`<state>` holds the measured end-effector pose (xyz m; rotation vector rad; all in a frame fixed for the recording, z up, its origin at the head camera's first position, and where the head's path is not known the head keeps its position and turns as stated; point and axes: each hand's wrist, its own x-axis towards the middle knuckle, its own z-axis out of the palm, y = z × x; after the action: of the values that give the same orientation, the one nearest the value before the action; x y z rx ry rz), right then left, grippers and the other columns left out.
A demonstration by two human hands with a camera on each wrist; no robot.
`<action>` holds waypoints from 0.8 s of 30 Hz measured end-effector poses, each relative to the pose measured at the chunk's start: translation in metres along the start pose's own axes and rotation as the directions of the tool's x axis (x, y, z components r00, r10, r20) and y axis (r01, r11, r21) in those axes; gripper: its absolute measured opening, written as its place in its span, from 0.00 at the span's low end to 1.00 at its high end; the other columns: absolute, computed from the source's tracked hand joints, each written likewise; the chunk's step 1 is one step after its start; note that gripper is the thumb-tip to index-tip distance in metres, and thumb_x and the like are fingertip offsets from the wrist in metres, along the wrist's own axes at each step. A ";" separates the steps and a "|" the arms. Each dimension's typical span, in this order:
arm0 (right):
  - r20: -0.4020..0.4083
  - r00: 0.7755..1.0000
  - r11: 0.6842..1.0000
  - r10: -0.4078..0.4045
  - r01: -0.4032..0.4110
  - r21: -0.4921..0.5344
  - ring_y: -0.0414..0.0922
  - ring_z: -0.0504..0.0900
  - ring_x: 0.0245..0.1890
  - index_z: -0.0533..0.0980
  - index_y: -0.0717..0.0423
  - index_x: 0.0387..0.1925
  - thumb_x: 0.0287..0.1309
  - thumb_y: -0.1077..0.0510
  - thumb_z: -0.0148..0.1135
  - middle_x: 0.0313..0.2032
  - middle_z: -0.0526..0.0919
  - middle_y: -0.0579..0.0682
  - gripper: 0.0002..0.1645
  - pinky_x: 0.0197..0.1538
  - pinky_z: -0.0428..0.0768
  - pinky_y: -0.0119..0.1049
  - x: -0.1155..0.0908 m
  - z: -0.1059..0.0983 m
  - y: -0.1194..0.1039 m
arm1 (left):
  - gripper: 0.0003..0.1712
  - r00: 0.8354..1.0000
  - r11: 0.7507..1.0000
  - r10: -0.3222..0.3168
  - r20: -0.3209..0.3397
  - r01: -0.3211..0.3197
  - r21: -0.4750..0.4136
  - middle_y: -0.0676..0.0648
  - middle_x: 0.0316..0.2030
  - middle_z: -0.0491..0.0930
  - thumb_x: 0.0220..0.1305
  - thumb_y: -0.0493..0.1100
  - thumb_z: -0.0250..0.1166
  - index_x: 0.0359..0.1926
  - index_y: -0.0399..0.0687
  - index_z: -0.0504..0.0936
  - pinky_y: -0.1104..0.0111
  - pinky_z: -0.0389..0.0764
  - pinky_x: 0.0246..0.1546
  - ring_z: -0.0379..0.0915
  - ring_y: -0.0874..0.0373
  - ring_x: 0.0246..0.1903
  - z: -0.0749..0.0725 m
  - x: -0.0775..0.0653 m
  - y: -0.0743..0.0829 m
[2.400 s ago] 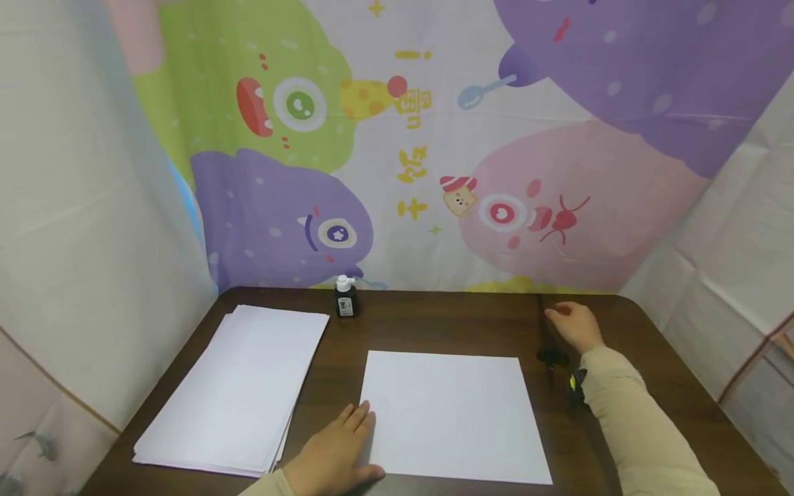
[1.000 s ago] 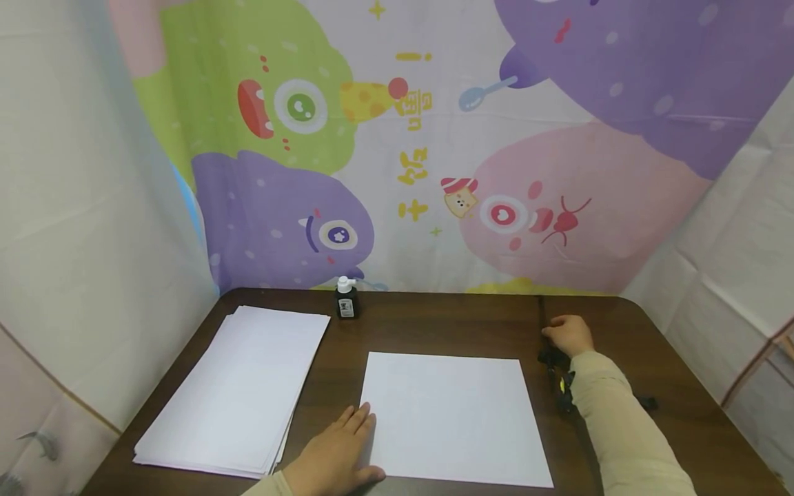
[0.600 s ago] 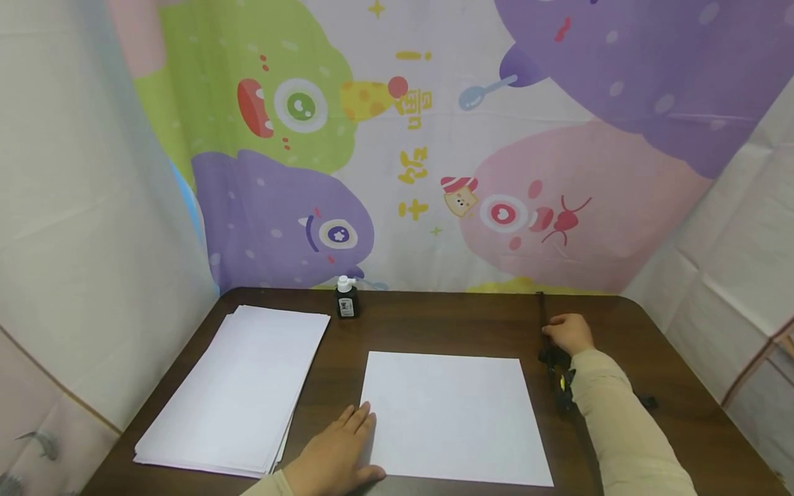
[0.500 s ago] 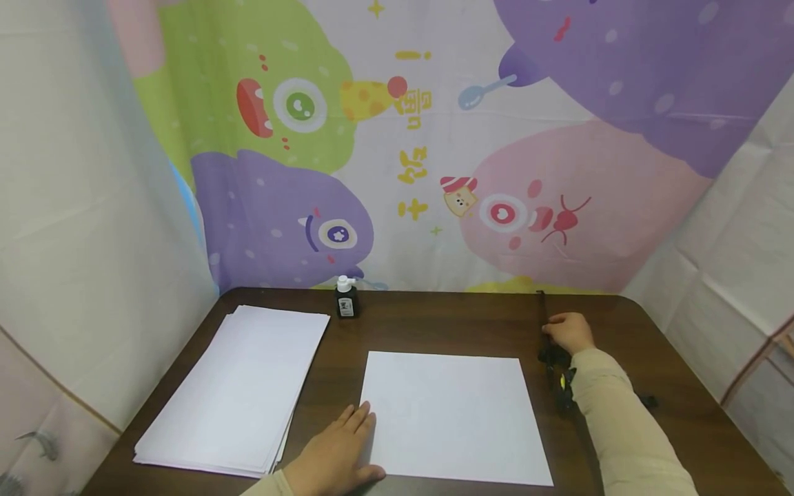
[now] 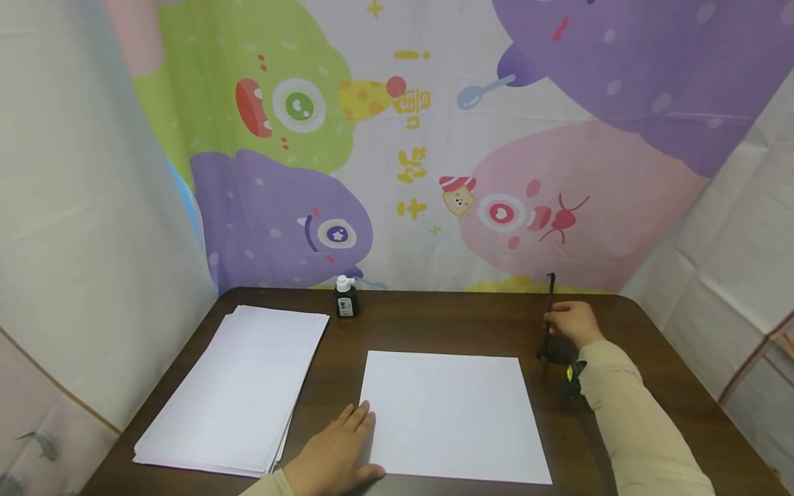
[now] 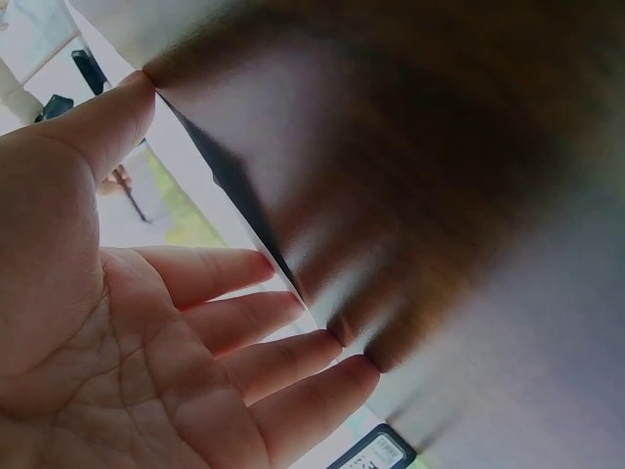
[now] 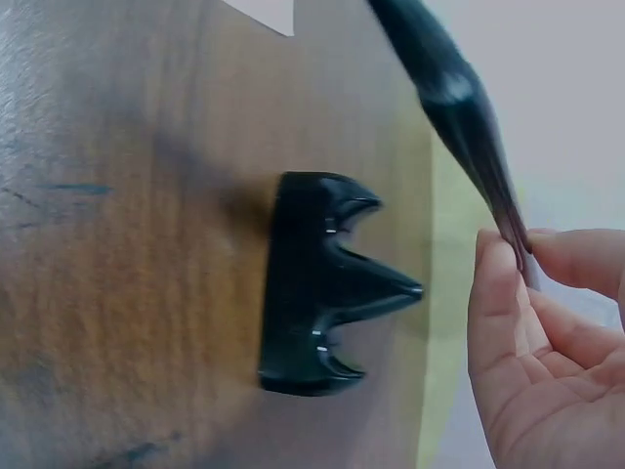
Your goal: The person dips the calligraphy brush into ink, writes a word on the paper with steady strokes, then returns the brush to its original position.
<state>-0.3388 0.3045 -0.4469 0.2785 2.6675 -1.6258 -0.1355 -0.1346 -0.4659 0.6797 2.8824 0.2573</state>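
Well to the left of the single white sheet (image 5: 455, 417) you have a stack of paper (image 5: 232, 393), its edges a little uneven and its top page plain. Next comes your left hand (image 5: 338, 448), lying over the sheet's left edge; its fingers (image 6: 311, 386) are straight and slightly spread, the tips touching the paper, with the thumb down by the near left corner. It has hold of nothing. Beyond the sheet's far left corner stands a small dark bottle (image 5: 345, 302), upright, with a white spouted cap and a pale label.

The sheet itself lies flat on the brown wooden surface (image 5: 446, 324), and its upper face is bare white. Off its far right corner you have a slim dark brush (image 5: 549, 303), raised nearly upright, a small hook showing at its top end. Just behind the brush, to the right of the sheet, sits a black brush rest (image 7: 322, 288) with three points; whether the brush's lower end touches it, you cannot tell from these views.

Farther right of the sheet's far corner is your right hand (image 5: 575, 322), thumb and fingers closed in a pinch on the brush. A small black piece with a yellow patch (image 5: 573, 372) shows by your right sleeve (image 5: 645, 420). Behind everything, past the sheet, hangs a cartoon cloth (image 5: 428, 255).
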 end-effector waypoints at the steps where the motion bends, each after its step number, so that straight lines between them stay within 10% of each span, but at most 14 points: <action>1: 0.002 1.000 1.000 0.000 0.000 0.014 0.32 0.78 0.22 0.61 0.85 0.61 0.61 0.67 0.55 0.41 0.79 0.63 0.32 0.30 0.83 0.27 -0.001 -0.001 -0.002 | 0.50 1.000 1.000 0.000 -0.001 0.000 -0.001 0.37 0.70 0.65 0.54 0.66 0.67 0.67 0.36 0.69 0.45 0.73 0.60 0.63 0.36 0.68 0.000 0.000 0.000; 24: 0.068 0.980 0.979 -0.185 0.177 0.103 0.32 0.81 0.24 0.59 0.77 0.57 0.68 0.63 0.51 0.28 0.77 0.41 0.24 0.35 0.86 0.32 -0.030 -0.033 -0.042 | 0.50 1.000 1.000 -0.001 -0.017 0.001 -0.007 0.37 0.70 0.64 0.54 0.66 0.68 0.67 0.36 0.69 0.44 0.73 0.60 0.63 0.36 0.68 0.002 0.000 0.000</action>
<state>-0.3130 0.3099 -0.3918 -0.0285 2.6293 -1.7777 -0.1352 -0.1343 -0.4680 0.6776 2.8965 0.2738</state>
